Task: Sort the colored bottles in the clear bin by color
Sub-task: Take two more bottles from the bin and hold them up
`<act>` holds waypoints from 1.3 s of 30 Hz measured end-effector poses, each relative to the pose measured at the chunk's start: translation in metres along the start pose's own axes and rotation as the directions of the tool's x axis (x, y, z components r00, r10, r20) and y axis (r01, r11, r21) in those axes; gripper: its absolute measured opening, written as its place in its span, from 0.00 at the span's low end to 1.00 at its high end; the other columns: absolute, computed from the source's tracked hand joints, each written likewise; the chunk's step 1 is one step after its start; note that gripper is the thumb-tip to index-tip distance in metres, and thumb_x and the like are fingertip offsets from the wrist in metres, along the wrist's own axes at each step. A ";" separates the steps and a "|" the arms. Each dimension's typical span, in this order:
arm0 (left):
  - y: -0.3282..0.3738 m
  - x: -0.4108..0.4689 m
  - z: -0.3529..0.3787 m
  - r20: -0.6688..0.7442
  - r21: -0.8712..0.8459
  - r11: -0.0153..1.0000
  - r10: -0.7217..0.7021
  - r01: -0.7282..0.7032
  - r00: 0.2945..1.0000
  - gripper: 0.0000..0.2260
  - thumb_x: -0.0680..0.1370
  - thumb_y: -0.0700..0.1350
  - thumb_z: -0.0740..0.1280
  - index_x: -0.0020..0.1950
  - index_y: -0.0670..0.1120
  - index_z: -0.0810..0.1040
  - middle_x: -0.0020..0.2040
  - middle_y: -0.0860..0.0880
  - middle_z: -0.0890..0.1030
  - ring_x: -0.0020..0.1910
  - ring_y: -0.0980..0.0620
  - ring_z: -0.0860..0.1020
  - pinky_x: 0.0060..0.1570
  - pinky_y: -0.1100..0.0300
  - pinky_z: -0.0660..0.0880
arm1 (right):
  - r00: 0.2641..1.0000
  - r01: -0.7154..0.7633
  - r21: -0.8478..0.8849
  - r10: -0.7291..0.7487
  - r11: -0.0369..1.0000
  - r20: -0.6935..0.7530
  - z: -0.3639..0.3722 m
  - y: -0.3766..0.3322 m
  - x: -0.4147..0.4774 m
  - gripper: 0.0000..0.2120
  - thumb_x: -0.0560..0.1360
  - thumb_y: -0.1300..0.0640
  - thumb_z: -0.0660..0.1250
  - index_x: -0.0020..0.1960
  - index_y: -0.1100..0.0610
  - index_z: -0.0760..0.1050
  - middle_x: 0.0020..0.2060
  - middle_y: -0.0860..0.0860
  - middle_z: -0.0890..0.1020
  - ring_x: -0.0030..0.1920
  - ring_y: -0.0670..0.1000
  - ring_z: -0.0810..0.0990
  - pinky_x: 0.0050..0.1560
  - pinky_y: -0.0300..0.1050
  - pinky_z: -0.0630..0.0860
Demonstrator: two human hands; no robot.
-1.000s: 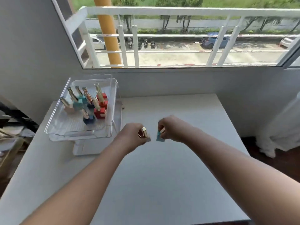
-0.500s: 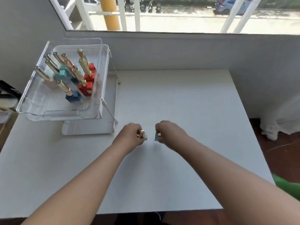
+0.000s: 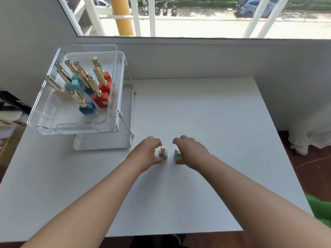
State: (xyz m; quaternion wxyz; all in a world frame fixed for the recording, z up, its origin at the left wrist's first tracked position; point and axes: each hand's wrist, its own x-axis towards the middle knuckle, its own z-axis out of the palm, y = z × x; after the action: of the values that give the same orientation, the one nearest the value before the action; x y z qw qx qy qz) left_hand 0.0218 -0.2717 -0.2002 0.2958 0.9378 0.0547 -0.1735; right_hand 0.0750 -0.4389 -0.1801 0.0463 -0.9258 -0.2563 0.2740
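White tabletop (image 3: 197, 113) below a window; outside, a yellow post (image 3: 121, 15) and blue car (image 3: 254, 6); white cloth, perhaps a curtain (image 3: 311, 126), hangs right.

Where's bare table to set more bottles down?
Bare: the right half of the white table, from the right hand to its edge; the far stretch between hands and grey wall. Crowded: the clear plastic bin far left, holding bottles, and centre, where the left hand holds a cream gold-capped bottle, the right a teal bottle.

A white surface (image 3: 206, 108) is set against a grey wall (image 3: 197, 58). Daylight is admitted through a far window (image 3: 206, 24) with white bars (image 3: 152, 15). A white curtain (image 3: 313, 131) is seen at right, above a dark floor (image 3: 304, 169).
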 end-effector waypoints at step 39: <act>-0.096 -0.036 -0.231 -0.208 -0.014 0.997 0.066 -0.070 0.976 0.07 0.70 0.44 0.75 0.46 0.45 0.82 0.45 0.48 0.81 0.45 0.49 0.79 0.47 0.54 0.77 | 0.898 0.114 -0.087 -0.140 0.990 -0.417 -0.141 -0.204 0.073 0.09 0.72 0.49 0.70 0.49 0.53 0.79 0.46 0.51 0.82 0.52 0.54 0.74 0.50 0.49 0.69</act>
State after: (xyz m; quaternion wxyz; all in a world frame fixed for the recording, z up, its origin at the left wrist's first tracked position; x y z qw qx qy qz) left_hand 0.0364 -0.0601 -0.0623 0.3044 0.9488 0.0550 -0.0641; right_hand 0.1110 -0.2185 -0.0502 0.0907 -0.9453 -0.3083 0.0559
